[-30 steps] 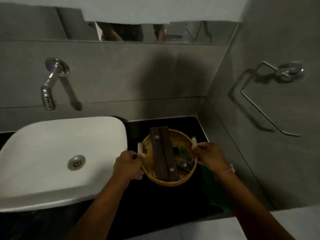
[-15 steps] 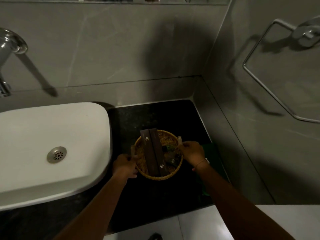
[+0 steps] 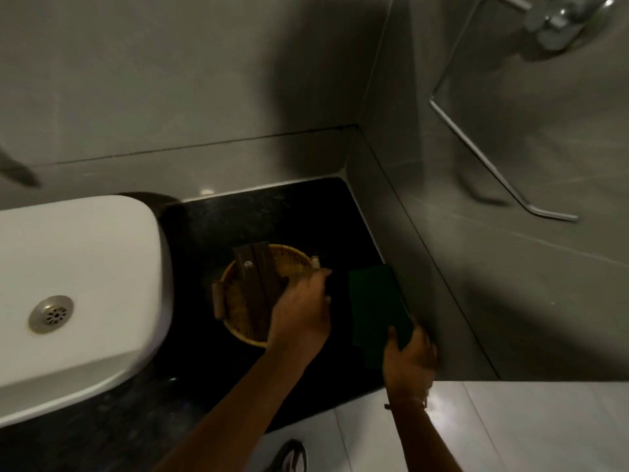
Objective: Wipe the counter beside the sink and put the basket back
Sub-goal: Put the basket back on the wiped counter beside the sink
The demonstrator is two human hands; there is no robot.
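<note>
Basket (image 3: 238, 301) under left hand (image 3: 301, 310) | right hand (image 3: 410, 361) grips green cloth (image 3: 374, 301)

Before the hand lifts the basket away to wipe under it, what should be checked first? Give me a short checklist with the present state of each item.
1. Left hand on the basket: ok, it lies over the right rim; firmness of grip cannot tell.
2. Dark flat boxes secure inside: not ok, they stick out over the far rim and may slide.
3. Right hand on the green cloth: ok, fingers on its near corner.
4. Cloth free of the basket: ok, it lies apart, by the wall.
5. Room beside the sink: cannot tell, the basket sits close to it.
</note>
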